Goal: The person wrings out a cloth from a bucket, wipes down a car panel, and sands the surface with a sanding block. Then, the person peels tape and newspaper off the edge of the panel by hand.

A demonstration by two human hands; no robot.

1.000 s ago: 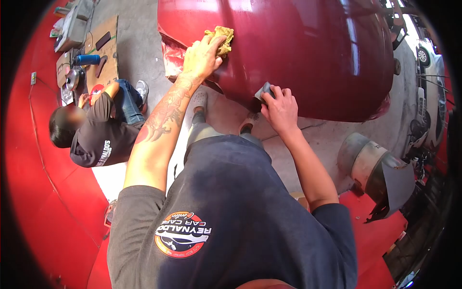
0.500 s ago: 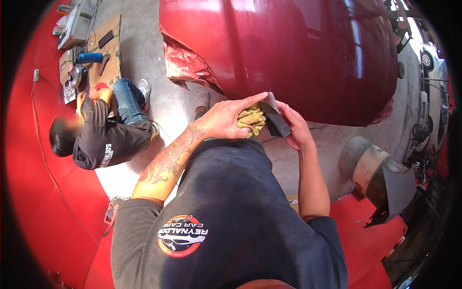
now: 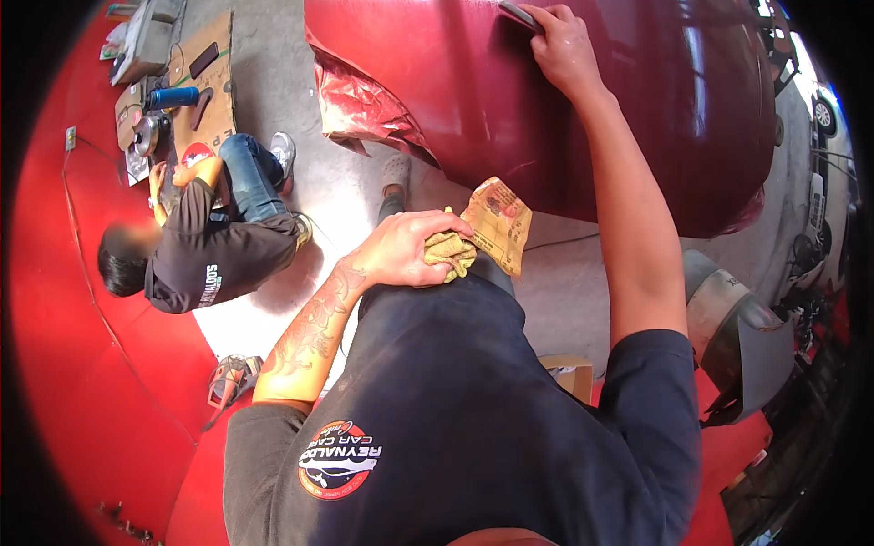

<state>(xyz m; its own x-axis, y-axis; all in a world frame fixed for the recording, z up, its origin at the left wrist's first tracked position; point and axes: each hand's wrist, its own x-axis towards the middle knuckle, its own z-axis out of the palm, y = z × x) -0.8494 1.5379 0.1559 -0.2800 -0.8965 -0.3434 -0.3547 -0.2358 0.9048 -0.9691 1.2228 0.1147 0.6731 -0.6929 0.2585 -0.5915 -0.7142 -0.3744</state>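
Observation:
My left hand (image 3: 405,250) is closed round a crumpled yellow cloth (image 3: 450,253), close in front of my waist. A creased sheet of sandpaper (image 3: 499,226) sticks out past those fingers, its tan printed back facing up. My right hand (image 3: 564,47) reaches far forward over the glossy red car panel (image 3: 674,118). Its fingers grip a small flat dark grey piece that looks like folded sandpaper (image 3: 521,15), held at the panel's surface. Whether there is a block inside it I cannot make out.
Crinkled masking film (image 3: 364,109) hangs at the panel's left edge. On the left, a person (image 3: 214,246) sits low beside cardboard (image 3: 214,118) with a blue bottle (image 3: 173,97) and a phone (image 3: 204,60). A drum-like container (image 3: 728,309) stands at right, a box (image 3: 569,373) behind me.
My hands have separated. The right one has moved forward onto the red panel with the grey piece, while the left stays near my waist with the cloth and the sheet, now printed side up.

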